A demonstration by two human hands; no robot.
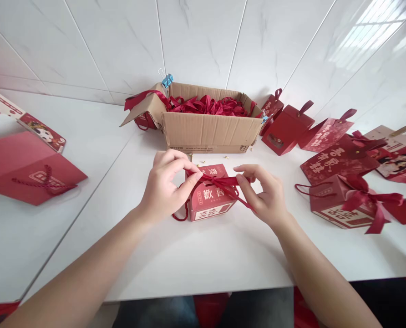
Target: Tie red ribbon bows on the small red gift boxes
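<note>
A small red gift box (211, 200) with white characters and a red cord handle rests on the white table, between my hands. Across its top runs a red ribbon (220, 181), knotted or looped near the middle. My left hand (170, 184) pinches the ribbon at the box's left side, thumb against the fingers. At the right side, my right hand (262, 191) has the other part of the ribbon between thumb and fingers, and a ribbon tail hangs below it. The exact shape of the knot is too small to tell.
A cardboard box (211, 132) full of red ribbons stands behind, with small gold pieces in front. Several red gift boxes, one with a bow (346, 200), stand on the right. A red bag (32, 168) lies left on the white table (196, 264).
</note>
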